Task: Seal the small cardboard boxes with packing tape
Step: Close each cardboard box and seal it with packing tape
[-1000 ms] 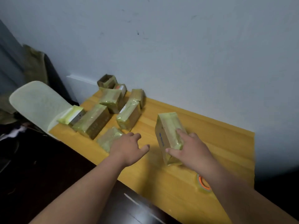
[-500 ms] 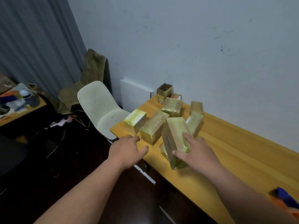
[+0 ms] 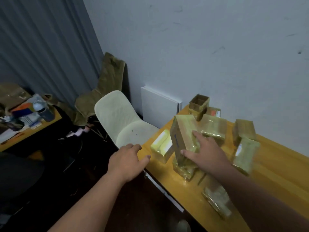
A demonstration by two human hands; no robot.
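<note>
Since half a second ago the right hand [image 3: 206, 154] has carried the tape-wrapped brown cardboard box with blue print [image 3: 183, 138] further left, over the cluster of other wrapped boxes near the corner of the yellow wooden worktop [image 3: 275, 166]. A cream moulded plastic chair [image 3: 122, 121] stands just beside that corner. That box is tilted, standing on end over a glossy wrapped box [image 3: 183, 169]; the right grip holds it, fingers spread on its top, thumb at its side. A small open-topped cardboard box [image 3: 199, 104] sits by the wall. Beside the worktop edge the left hand [image 3: 127, 160] hovers, grip loose, holding nothing.
</note>
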